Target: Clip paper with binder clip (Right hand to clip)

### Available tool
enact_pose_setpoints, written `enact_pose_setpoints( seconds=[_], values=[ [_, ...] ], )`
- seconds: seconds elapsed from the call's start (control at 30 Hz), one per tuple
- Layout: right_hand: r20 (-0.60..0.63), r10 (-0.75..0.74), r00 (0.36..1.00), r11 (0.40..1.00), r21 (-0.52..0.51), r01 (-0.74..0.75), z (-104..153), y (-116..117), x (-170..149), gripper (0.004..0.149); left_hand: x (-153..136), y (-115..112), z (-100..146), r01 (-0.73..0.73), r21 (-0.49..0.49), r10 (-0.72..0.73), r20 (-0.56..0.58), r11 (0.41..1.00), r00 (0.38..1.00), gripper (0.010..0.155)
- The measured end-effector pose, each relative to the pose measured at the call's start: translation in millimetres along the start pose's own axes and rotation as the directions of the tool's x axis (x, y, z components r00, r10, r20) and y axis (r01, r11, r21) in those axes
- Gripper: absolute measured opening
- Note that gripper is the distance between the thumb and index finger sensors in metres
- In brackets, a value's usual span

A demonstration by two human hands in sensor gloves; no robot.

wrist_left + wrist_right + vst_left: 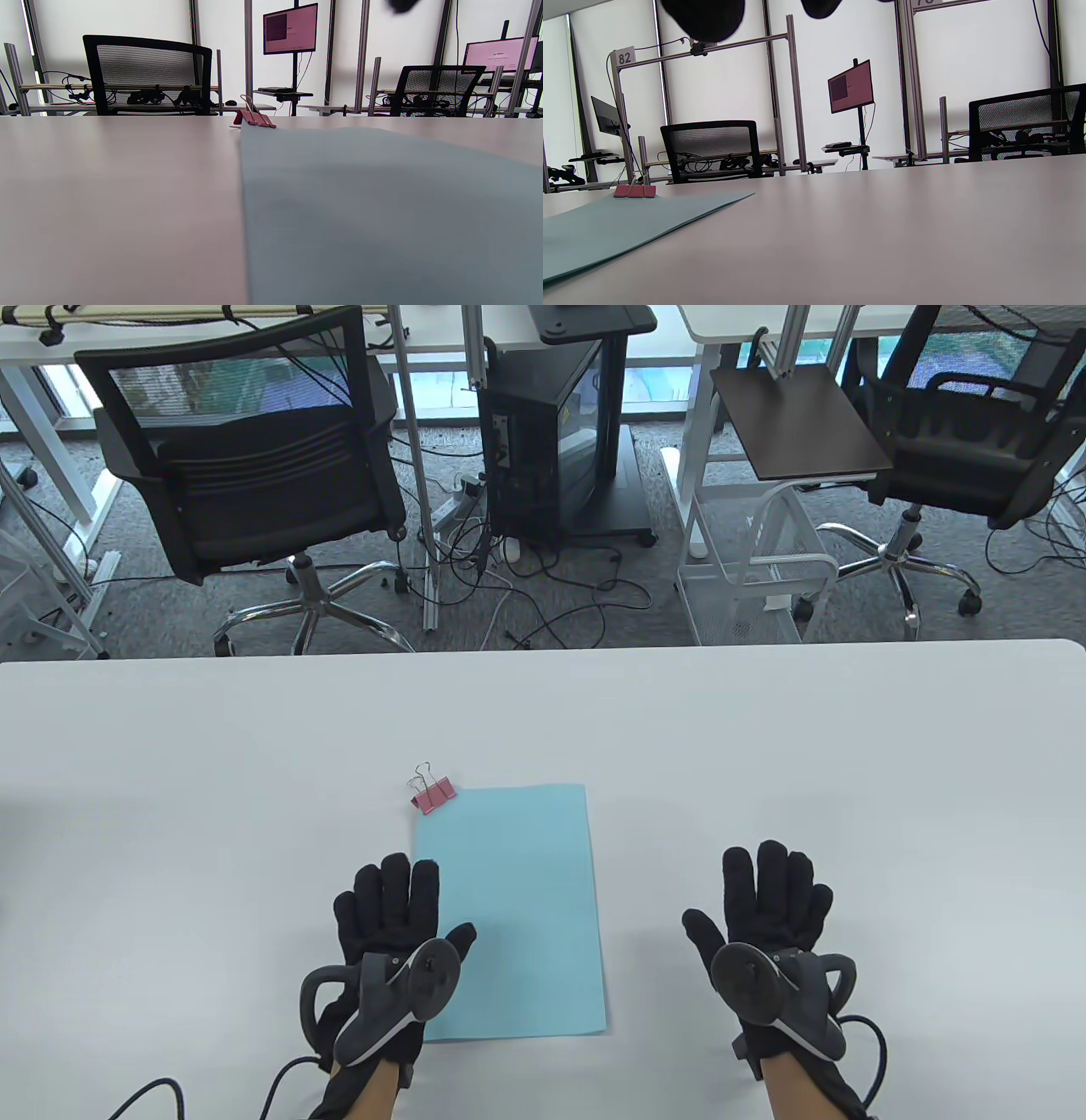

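Observation:
A light blue sheet of paper [509, 908] lies flat on the white table [764, 746]. A small pink binder clip [433, 795] with wire handles lies at the paper's far left corner; I cannot tell if it bites the sheet. My left hand [399, 912] rests flat on the table at the paper's left edge, fingers spread, thumb over the sheet. My right hand [768, 908] rests flat and empty right of the paper. The paper [382, 212] and clip [253, 118] show in the left wrist view, and the paper [619, 224] and clip [635, 191] in the right wrist view.
The table's far edge [543, 649] runs across the middle of the table view. Beyond it are office chairs [246, 466], a computer cart [551, 432] and cables on the floor.

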State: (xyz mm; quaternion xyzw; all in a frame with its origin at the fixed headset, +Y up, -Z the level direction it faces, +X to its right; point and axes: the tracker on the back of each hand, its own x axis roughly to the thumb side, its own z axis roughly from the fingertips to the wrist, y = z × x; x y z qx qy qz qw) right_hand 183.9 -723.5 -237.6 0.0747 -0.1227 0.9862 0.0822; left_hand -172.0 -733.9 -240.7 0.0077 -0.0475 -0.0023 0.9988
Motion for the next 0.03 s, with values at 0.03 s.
enact_pose_setpoints(
  seconds=[0.03],
  values=[
    [0.000,0.000,1.000,1.000,0.002,0.000,0.0,0.0,0.0,0.083,0.1,0.4,0.0,0.002,-0.002,-0.002,0.000,1.000,1.000,0.077]
  ],
)
